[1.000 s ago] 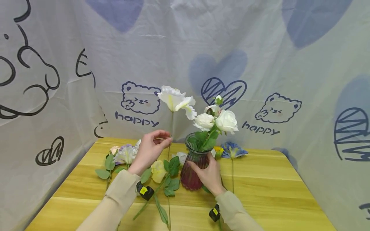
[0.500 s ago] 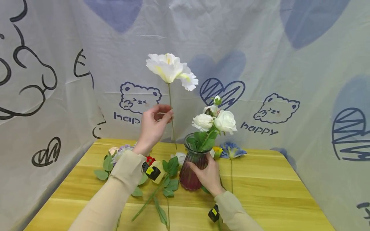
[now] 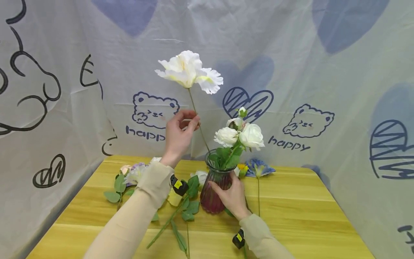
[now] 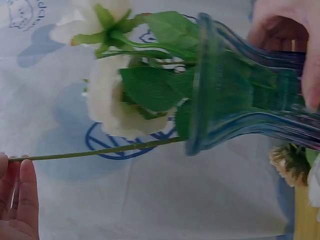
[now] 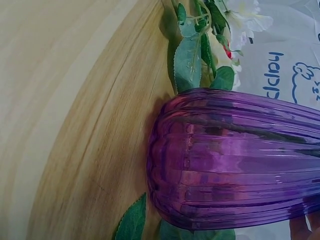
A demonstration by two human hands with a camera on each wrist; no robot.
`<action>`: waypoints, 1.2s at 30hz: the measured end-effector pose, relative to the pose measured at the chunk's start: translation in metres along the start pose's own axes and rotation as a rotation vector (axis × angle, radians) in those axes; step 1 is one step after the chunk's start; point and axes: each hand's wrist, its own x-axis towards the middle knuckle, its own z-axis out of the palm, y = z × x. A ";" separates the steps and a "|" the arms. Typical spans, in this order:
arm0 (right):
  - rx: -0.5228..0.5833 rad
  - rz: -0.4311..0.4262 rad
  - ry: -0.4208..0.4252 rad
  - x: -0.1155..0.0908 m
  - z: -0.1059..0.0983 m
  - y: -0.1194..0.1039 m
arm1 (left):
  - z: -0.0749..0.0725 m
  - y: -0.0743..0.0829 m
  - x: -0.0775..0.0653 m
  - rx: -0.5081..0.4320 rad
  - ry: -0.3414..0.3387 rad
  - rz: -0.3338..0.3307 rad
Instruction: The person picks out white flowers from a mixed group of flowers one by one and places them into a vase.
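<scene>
Currently, a ruffled white flower's (image 3: 185,70) stem (image 3: 205,138) is pinched by the left hand (image 3: 180,133); a ribbed glass vase (image 3: 211,196) is gripped by the right hand's (image 3: 235,198) curled fingers (image 3: 234,178).

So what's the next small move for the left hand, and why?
I'd probably lower the left hand, guiding the white flower down into the vase. Its stem reaches the rim, the bloom sits high above the white roses, and the right hand grips the vase.
</scene>
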 end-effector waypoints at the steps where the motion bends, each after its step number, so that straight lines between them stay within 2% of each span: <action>1: 0.000 -0.004 0.000 0.000 0.000 0.000 | 0.002 -0.002 0.000 0.004 -0.006 -0.011; 11: -0.005 -0.019 0.001 -0.001 -0.001 0.000 | 0.012 -0.022 0.004 0.050 -0.053 -0.089; 20: -0.013 -0.032 0.012 -0.001 -0.001 0.000 | 0.018 -0.038 0.006 0.183 -0.127 -0.158; 24: -0.018 -0.031 0.013 -0.001 0.000 0.000 | 0.022 -0.042 0.007 0.211 -0.185 -0.187; 29: -0.014 -0.033 0.013 -0.001 0.000 -0.001 | 0.026 -0.047 0.005 0.250 -0.250 -0.194; 36: -0.012 -0.022 0.012 -0.001 -0.001 -0.001 | 0.028 -0.055 0.000 0.339 -0.305 -0.152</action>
